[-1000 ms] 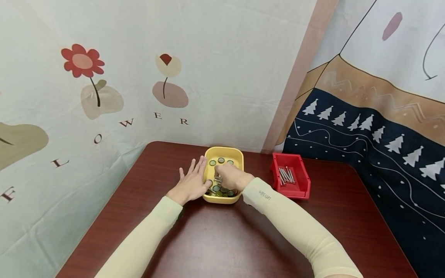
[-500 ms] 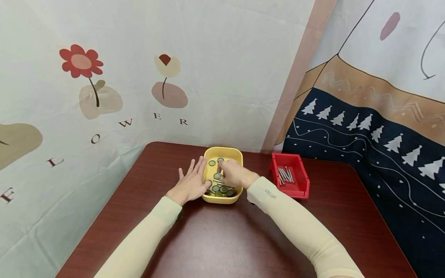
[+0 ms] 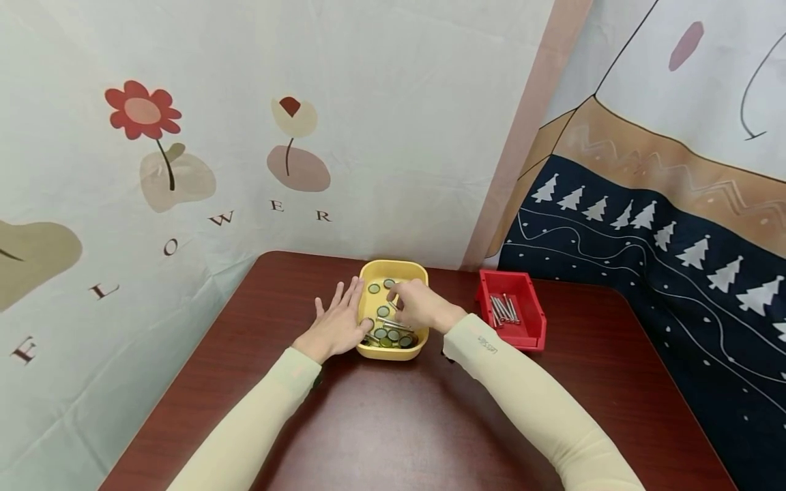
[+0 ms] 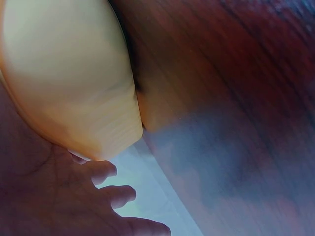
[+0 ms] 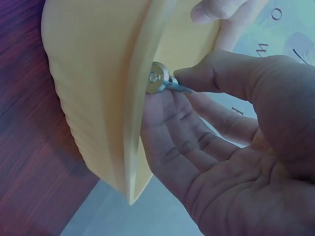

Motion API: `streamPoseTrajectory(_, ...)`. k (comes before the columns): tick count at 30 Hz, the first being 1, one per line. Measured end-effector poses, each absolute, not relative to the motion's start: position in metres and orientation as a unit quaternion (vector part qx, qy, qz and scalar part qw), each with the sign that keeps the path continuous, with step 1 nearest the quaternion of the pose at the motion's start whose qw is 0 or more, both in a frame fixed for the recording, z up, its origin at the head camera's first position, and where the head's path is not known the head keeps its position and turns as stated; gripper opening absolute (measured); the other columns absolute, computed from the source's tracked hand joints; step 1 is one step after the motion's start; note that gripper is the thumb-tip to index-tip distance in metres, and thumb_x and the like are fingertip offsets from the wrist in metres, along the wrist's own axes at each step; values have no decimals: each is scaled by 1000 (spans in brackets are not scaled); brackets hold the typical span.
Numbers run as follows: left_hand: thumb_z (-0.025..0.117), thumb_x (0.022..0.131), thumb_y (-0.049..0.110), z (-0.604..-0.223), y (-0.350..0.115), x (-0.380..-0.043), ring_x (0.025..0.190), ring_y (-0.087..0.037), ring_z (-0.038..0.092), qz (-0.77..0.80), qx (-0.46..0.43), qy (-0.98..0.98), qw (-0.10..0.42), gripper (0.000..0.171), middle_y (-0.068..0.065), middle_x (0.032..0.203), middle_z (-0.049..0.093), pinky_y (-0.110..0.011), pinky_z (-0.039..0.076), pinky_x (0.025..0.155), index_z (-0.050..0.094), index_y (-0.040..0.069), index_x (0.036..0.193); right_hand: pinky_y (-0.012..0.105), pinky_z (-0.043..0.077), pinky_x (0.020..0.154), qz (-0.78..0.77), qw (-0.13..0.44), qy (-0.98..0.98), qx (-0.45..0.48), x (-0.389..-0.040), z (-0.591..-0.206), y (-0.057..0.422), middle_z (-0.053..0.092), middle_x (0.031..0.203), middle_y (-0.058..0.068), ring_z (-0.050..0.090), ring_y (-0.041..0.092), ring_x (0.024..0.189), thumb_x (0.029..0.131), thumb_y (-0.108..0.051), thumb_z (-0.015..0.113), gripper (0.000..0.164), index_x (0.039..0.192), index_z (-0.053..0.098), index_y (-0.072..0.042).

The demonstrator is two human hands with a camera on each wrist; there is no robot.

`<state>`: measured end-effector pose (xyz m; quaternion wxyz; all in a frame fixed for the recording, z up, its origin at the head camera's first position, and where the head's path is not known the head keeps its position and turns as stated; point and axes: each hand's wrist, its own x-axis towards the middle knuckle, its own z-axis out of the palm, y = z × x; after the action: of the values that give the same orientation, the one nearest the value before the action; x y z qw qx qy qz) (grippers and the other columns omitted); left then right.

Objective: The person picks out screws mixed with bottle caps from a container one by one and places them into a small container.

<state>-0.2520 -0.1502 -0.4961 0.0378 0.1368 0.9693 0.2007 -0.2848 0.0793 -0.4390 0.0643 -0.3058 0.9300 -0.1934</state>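
My right hand (image 3: 417,305) is over the right side of a yellow box (image 3: 424,273). In the right wrist view, its thumb and fingers pinch a silver screw (image 5: 155,77) by the shank, with the round head toward the near rim. My left hand (image 3: 336,327) lies with straight, spread fingers against the box's left side, its thumb over the rim. Inside the box are several round, coin-like discs (image 3: 394,335) and loose metal screws (image 3: 393,324). The left wrist view shows the left palm (image 4: 44,191) beside the yellow wall.
To the right stands a red bin (image 3: 529,334) with several long silver screws (image 3: 505,309) lying in it. Both rest on a dark red-brown table (image 3: 381,423), with a printed cloth (image 3: 399,136) hanging behind its far edge.
My right hand has drawn slightly to the right from among the discs, uncovering more of them and loose screws. My left hand keeps its place on the box.
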Motion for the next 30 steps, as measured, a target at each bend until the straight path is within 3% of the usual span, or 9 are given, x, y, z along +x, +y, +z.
streamPoseTrajectory(9, 55, 114, 39, -497, -150, -252, 185, -46, 5, 205, 136, 969, 37, 94, -11, 199, 6, -94, 7, 134, 6, 10, 189, 34, 68, 82, -230, 66, 927, -291, -284, -437, 92, 87, 115, 15, 82, 23, 99, 99, 1, 81, 38, 137, 81, 0)
streamPoseTrajectory(16, 55, 114, 39, -496, -150, -251, 185, -46, 5, 207, 135, 968, 38, 94, -11, 199, 6, -94, 7, 134, 6, 11, 189, 30, 67, 74, -254, 66, 923, -281, -281, -435, 101, 86, 112, 14, 81, 21, 97, 101, -1, 81, 36, 137, 81, 2)
streamPoseTrajectory(30, 55, 114, 38, -497, -150, -251, 185, -46, 6, 205, 137, 969, 34, 94, -11, 199, 8, -93, 8, 135, 6, 12, 189, 28, 67, 73, -283, 51, 925, -250, -275, -428, 122, 86, 109, 11, 80, 18, 92, 101, -4, 84, 35, 136, 84, -9)
